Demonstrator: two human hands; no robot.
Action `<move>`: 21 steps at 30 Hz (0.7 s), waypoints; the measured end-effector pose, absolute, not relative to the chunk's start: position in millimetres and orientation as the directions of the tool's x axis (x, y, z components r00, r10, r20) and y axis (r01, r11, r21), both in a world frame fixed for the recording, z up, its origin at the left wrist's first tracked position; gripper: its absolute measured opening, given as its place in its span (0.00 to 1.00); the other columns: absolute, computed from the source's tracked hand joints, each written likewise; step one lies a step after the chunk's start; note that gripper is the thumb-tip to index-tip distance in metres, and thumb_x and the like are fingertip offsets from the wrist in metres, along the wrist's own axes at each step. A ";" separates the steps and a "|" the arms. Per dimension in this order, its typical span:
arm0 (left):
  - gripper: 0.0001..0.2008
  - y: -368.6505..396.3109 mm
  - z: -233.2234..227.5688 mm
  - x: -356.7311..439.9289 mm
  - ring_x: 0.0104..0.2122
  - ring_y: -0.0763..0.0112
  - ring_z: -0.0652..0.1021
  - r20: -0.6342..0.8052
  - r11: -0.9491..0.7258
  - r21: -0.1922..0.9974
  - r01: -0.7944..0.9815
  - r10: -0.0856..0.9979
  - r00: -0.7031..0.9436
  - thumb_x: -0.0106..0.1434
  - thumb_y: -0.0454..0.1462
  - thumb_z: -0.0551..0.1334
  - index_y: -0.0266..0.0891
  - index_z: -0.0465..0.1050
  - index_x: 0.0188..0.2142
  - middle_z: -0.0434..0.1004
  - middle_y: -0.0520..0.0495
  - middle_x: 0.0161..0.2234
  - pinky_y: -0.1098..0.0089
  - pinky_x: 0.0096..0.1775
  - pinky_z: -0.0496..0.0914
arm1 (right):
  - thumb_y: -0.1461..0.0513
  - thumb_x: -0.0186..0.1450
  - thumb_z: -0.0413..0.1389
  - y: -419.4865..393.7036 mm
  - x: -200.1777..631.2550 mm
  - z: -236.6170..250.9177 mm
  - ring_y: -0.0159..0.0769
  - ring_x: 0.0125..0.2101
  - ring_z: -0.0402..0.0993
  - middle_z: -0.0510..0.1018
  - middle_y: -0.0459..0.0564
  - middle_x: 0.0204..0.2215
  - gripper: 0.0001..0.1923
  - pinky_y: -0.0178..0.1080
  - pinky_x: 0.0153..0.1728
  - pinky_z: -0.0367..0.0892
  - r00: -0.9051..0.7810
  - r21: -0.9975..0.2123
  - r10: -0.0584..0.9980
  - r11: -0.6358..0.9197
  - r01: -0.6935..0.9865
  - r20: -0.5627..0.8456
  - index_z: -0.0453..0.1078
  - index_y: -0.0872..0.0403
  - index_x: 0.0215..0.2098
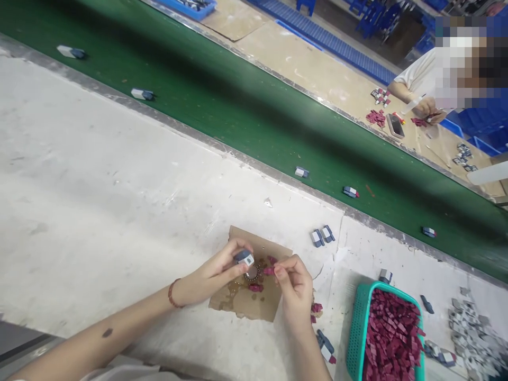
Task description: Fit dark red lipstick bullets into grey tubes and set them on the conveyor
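Note:
Between the thumb and fingers of my left hand [222, 267] is a small blue-and-white plastic part [244, 257]. My right hand [294, 286] pinches a small dark red plastic piece [269, 271], a short way right of the blue-and-white part and apart from it. Below both hands lies a stained cardboard sheet [250, 309]. On it sit a small round cap-like dish [252, 273] and another red piece [256, 288]. More red pieces [316, 308] show just beyond my right wrist, partly hidden by it.
A green basket [359, 317] full of red pieces stands at right, beside a pile of grey-white pieces [472, 328]. Two blue-and-white parts [322, 236] lie near the cardboard. A green conveyor belt [222, 116] carries several more. Across it, a person's hands [428, 108] handle red pieces.

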State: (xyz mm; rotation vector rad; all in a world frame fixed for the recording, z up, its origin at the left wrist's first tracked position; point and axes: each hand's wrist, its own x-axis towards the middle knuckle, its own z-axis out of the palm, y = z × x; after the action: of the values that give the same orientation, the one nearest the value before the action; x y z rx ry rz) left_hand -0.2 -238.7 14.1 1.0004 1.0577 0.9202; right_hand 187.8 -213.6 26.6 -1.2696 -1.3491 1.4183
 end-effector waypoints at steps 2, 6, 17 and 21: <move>0.17 -238.8 14.2 0.6 0.23 0.75 0.64 -0.289 0.387 0.894 -0.227 0.883 0.370 0.64 0.51 0.59 0.42 0.60 0.39 0.64 0.54 0.29 0.73 0.25 0.61 | 0.52 0.64 0.58 -213.5 188.3 29.0 0.33 0.23 0.68 0.73 0.44 0.22 0.13 0.35 0.25 0.63 -0.206 -0.994 0.973 -0.102 0.040 -0.108 0.70 0.51 0.29; 0.19 -235.8 15.3 -0.2 0.17 0.80 0.57 -0.316 0.530 0.791 -0.305 0.781 0.539 0.62 0.53 0.62 0.41 0.59 0.35 0.61 0.59 0.21 0.75 0.20 0.51 | 0.54 0.66 0.57 -215.1 188.7 32.8 0.35 0.27 0.71 0.74 0.45 0.25 0.10 0.36 0.28 0.65 -0.280 -0.999 0.959 -0.036 0.012 -0.038 0.71 0.50 0.31; 0.23 -233.3 13.0 -1.8 0.16 0.80 0.52 -0.370 0.585 0.741 -0.330 0.765 0.528 0.59 0.56 0.63 0.40 0.62 0.35 0.54 0.62 0.18 0.76 0.19 0.49 | 0.59 0.71 0.52 -218.7 185.9 27.6 0.35 0.31 0.73 0.76 0.48 0.30 0.07 0.36 0.32 0.68 -0.462 -0.993 0.886 0.090 0.070 0.048 0.70 0.51 0.37; 0.23 -233.7 14.1 0.5 0.16 0.81 0.52 -0.384 0.604 0.716 -0.349 0.759 0.526 0.58 0.56 0.64 0.40 0.62 0.35 0.54 0.62 0.18 0.77 0.19 0.49 | 0.61 0.70 0.52 -219.2 183.1 26.2 0.34 0.30 0.74 0.76 0.48 0.29 0.06 0.36 0.31 0.68 -0.475 -0.984 0.876 0.146 0.099 0.082 0.70 0.51 0.36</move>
State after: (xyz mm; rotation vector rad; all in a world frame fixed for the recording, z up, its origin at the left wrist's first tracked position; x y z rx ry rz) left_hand 0.5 -233.7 14.1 0.6188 0.7478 0.7152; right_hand 183.1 -219.2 26.2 -0.9434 -1.7191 1.3969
